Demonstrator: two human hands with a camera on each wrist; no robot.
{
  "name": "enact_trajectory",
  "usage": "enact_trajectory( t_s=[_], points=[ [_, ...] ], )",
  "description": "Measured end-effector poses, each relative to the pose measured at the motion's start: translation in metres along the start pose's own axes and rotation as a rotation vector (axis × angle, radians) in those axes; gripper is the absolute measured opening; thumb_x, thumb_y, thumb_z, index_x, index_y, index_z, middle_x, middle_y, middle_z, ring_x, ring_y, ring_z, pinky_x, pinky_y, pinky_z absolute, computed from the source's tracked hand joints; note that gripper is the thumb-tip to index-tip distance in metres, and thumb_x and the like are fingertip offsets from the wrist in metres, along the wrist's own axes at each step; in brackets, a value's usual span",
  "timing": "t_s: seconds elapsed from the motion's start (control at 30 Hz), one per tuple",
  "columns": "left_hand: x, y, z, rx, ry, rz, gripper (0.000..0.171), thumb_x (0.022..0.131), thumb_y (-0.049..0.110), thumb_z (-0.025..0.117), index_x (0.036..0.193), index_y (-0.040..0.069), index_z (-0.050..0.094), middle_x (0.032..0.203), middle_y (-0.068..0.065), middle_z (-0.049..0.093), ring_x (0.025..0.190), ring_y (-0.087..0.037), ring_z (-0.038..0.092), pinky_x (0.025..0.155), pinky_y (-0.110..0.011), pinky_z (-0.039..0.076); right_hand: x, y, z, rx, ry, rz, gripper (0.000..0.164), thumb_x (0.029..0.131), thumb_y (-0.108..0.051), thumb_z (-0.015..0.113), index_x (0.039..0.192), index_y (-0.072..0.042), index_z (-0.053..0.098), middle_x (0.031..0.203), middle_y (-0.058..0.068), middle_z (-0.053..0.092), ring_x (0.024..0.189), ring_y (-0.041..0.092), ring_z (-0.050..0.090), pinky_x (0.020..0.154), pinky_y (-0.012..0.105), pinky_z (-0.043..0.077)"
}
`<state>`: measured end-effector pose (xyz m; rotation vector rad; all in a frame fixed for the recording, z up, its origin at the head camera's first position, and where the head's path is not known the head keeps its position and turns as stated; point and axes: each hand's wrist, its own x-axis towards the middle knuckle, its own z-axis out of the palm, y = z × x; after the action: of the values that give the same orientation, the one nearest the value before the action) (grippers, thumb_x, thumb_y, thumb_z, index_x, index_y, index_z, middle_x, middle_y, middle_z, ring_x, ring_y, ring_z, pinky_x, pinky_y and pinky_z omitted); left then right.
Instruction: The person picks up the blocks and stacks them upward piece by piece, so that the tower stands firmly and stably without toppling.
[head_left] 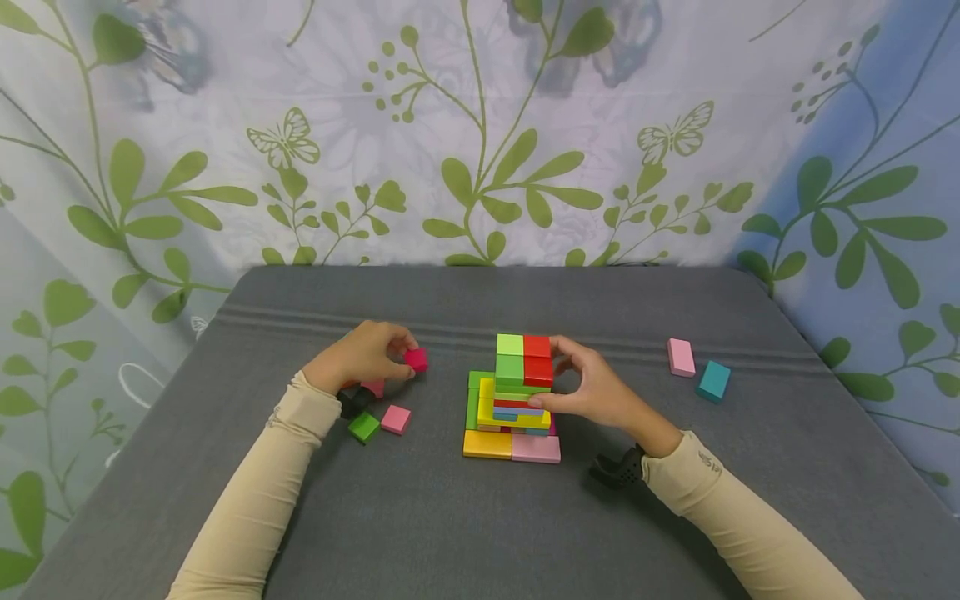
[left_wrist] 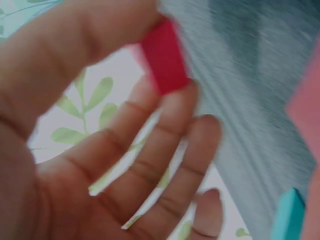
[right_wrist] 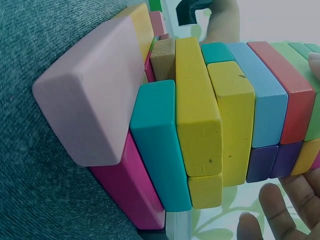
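Between the thumb and fingertips of my left hand (head_left: 366,357) is a small crimson wooden block (head_left: 416,359), lifted to the left of the tower. The left wrist view shows this crimson block (left_wrist: 166,59) pinched, with the other fingers spread loosely. My right hand (head_left: 596,387) holds the upper layers of a block tower (head_left: 510,375) from the right, thumb on the near side and fingers behind. Green and red blocks top the tower. Lower down, the right wrist view shows yellow blocks (right_wrist: 197,115), a teal block (right_wrist: 155,145) and a pale pink base block (right_wrist: 90,95).
Under and beside my left wrist lie a green block (head_left: 364,427), a pink block (head_left: 396,419) and another, partly hidden pink block (head_left: 374,387). Farther right are a pink block (head_left: 681,357) and a teal block (head_left: 713,382). A patterned curtain (head_left: 480,133) hangs behind the grey table (head_left: 405,517).
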<state>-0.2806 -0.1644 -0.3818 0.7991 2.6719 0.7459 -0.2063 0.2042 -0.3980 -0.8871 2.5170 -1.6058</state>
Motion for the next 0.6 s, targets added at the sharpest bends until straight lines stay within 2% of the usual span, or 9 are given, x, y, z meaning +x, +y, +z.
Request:
enact_trajectory(
  t_s=[0.2, 0.33, 0.47, 0.6],
  points=[
    [0.004, 0.021, -0.002, -0.074, 0.149, 0.15, 0.035, 0.097, 0.019, 0.083, 0.128, 0.004, 0.076, 0.119, -0.009, 0.075, 0.113, -0.033, 0.068, 0.104, -0.057, 0.052, 0.0, 0.001, 0.0, -0.003, 0.002, -0.001, 0.058, 0.086, -0.013, 0.087, 0.134, 0.005, 0.061, 0.125, 0.014, 0.068, 0.112, 0.022, 0.061, 0.098, 0.048, 0.054],
    [0.008, 0.037, -0.002, -0.161, 0.245, 0.241, 0.037, 0.097, 0.017, 0.083, 0.131, 0.003, 0.075, 0.117, -0.008, 0.075, 0.109, -0.03, 0.066, 0.102, -0.056, 0.052, -0.001, 0.002, 0.0, -0.003, -0.002, -0.01, 0.057, 0.086, -0.014, 0.088, 0.133, 0.005, 0.062, 0.124, 0.014, 0.068, 0.112, 0.021, 0.061, 0.097, 0.042, 0.054],
    [0.012, 0.056, -0.003, -0.225, 0.291, 0.299, 0.038, 0.096, 0.015, 0.083, 0.131, 0.002, 0.075, 0.115, -0.009, 0.075, 0.108, -0.032, 0.065, 0.099, -0.056, 0.053, -0.001, 0.002, 0.0, -0.001, -0.006, -0.012, 0.056, 0.087, -0.014, 0.088, 0.133, 0.004, 0.062, 0.124, 0.013, 0.068, 0.113, 0.02, 0.061, 0.097, 0.038, 0.054],
    [0.015, 0.074, -0.002, -0.241, 0.305, 0.369, 0.037, 0.095, 0.015, 0.084, 0.128, 0.003, 0.074, 0.116, -0.007, 0.073, 0.109, -0.03, 0.063, 0.096, -0.051, 0.052, 0.0, 0.001, 0.0, -0.001, -0.007, -0.006, 0.057, 0.087, -0.016, 0.088, 0.134, 0.004, 0.061, 0.124, 0.014, 0.068, 0.113, 0.02, 0.061, 0.098, 0.042, 0.054]
  ],
)
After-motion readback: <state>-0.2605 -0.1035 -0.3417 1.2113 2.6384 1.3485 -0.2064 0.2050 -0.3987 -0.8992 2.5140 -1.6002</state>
